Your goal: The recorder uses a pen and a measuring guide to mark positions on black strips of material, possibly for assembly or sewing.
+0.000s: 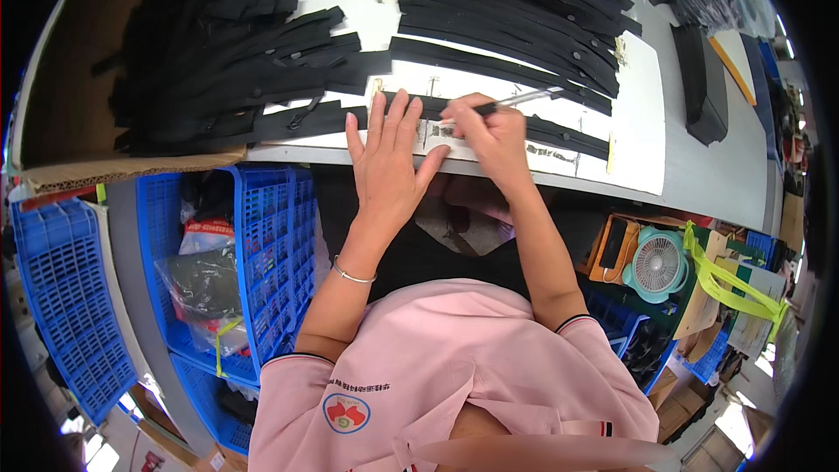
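My left hand [387,162] lies flat with its fingers apart, pressing on a black fabric strip [570,137] near the table's front edge. In my right hand [498,142] is a slim pen [529,97] with a dark grip and a silvery barrel, its back end pointing up to the right. The writing end is hidden by the fingers, close to the strip. Under the strip lies a white board [640,109] with dark handwritten marks along its near edge. Beyond both hands, several more black strips [507,13] lie in rows across the board.
A heap of black strips [236,61] fills the left, beside a cardboard box [79,79]. A long black case [699,83] stands at the right. Below the table are blue crates [275,236] on the left and a small turquoise fan [658,265] on the right.
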Available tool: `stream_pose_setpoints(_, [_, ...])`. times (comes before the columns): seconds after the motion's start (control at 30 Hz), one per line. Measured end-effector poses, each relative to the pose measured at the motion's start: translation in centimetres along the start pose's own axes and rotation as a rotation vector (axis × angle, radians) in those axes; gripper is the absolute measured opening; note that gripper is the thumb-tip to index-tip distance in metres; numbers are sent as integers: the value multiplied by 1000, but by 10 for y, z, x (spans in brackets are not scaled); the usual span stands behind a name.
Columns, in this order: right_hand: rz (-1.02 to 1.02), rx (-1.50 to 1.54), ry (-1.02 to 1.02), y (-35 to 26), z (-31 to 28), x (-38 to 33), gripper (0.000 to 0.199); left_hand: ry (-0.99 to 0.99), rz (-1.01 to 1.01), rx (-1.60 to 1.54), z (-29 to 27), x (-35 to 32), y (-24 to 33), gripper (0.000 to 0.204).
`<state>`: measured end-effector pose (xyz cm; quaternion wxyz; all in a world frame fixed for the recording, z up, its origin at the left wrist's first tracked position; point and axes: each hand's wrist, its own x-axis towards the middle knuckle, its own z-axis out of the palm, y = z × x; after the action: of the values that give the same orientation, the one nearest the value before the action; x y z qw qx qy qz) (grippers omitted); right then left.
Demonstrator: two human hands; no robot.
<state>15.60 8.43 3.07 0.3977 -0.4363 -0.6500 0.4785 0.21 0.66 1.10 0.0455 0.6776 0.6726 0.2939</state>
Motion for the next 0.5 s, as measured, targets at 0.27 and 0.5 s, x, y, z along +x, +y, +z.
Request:
stream_pose_setpoints(0.27, [-62,-215,363,19,-70,-19,22,0,29,25,1,0,1,65])
stream_pose_setpoints(0.5, [-81,-263,355,23,-70,-19,22,-18,28,25,1,0,-2,68])
